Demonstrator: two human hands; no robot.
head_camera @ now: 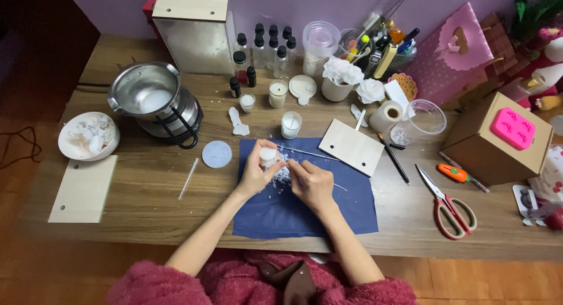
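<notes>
Head view, left hand: the left hand [256, 171], at the centre of the frame, is closed around a small white candle [268, 156], holding it upright over the blue cloth [328, 208].
Head view, right hand: the right hand [312, 182], just right of the left one, is closed with its fingers pinched on a thin metal pick [305, 153]; the tip points at the candle.
Head view, cloth: it lies flat on the wooden counter [146, 193], with white wax crumbs [281, 177] scattered between the hands.
Head view, left of the frame: a steel melting pot [153, 100] holds white wax, with a white bowl [88, 136] of flakes beside it.
Head view, right of the frame: red-handled scissors [448, 205] lie near a cardboard box [498, 138] carrying a pink mould [513, 128].
Head view, top centre: two glass jar candles [278, 93] and small black-capped bottles [267, 47] stand there.
</notes>
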